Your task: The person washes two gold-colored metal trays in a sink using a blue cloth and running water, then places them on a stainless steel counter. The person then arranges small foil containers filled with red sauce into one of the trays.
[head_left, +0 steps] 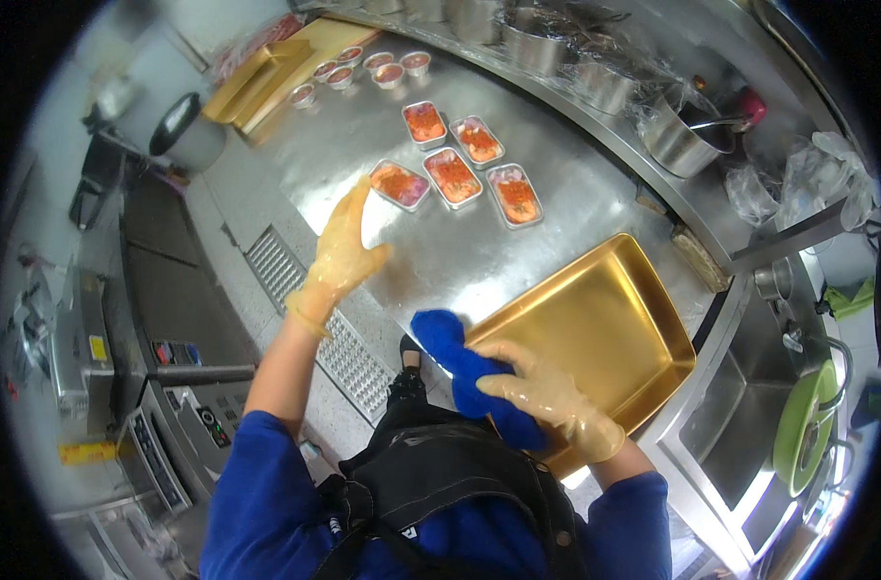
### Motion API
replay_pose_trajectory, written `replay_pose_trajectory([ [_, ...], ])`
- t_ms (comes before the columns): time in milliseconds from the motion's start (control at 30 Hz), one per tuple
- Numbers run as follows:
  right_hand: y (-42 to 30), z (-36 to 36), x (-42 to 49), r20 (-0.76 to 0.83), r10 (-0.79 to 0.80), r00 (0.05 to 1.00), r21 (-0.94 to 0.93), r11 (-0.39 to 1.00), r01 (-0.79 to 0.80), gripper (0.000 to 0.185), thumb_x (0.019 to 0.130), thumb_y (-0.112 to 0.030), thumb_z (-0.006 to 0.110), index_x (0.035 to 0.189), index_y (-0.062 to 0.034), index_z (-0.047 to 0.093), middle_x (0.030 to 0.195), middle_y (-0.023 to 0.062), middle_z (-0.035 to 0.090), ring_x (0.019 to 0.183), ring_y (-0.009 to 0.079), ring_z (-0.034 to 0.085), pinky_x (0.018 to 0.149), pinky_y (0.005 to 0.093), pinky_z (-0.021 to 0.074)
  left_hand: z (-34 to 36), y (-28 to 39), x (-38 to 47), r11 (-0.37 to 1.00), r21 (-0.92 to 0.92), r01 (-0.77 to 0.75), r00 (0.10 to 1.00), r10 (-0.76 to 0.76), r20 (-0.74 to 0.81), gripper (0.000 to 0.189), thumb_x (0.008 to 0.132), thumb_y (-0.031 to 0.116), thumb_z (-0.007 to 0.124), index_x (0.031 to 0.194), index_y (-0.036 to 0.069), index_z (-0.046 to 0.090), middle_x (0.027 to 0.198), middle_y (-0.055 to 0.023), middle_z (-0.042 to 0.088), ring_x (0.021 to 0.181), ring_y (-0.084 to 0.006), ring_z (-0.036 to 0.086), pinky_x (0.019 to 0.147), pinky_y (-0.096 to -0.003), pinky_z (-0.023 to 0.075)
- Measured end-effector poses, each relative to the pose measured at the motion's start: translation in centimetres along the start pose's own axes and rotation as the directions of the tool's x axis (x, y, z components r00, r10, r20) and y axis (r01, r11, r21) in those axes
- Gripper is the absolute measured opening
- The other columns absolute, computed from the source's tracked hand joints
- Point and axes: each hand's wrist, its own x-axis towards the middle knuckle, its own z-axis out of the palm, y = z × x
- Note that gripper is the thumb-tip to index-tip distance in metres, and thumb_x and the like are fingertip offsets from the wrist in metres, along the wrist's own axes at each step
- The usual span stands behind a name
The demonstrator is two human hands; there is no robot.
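My left hand (345, 246), in a translucent glove, is held over the table's front edge with the thumb spread from the fingers. Its fingertips reach the near foil tray (400, 185) of orange and pinkish food; whether they touch it I cannot tell. Behind that tray stand several similar foil trays (452, 177). My right hand (538, 388), also gloved, grips a bunched blue cloth (477, 373) at the near left rim of a large gold-coloured metal tray (600, 326). That tray holds no food, and the cloth hangs over its rim and partly hides it.
Several round foil cups (388, 75) sit farther back on the steel table (295, 145), near another gold tray (255, 80) and a wooden board (332, 36). A shelf with steel pots (676, 138) runs along the back. At right are a sink (723, 435) and a green basin (803, 428).
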Motion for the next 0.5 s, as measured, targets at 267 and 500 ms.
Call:
replay_pose_trajectory([
  [267,-0.2,5.8,6.5,-0.190,0.172,0.967,0.273,0.955,-0.116,0.042,0.085,-0.011,0.066,0.125,-0.0022,0.059,0.114,0.0097,0.065,0.107,0.0167,0.059,0.094,0.0283,0.0458,2.3,-6.1,13.4,0.804,0.375,-0.462,0.839,0.260,0.477,0.085,0.065,0.007,0.069,0.144,0.007,0.035,0.142,-0.0176,0.041,0.137,-0.0351,0.032,0.112,-0.0476,0.0287],
  [500,0.5,9.1,10.4,-0.631,0.173,0.756,0.413,0.900,0.138,0.037,0.090,-0.010,0.060,0.126,-0.0005,0.057,0.111,0.0086,0.063,0.101,0.0161,0.058,0.090,0.0276,0.0458,1.4,-6.9,14.8,0.819,0.175,-0.546,0.724,0.355,0.592,0.053,0.060,0.016,0.073,0.109,0.002,0.059,0.104,-0.0176,0.060,0.100,-0.0355,0.058,0.086,-0.0430,0.0485],
])
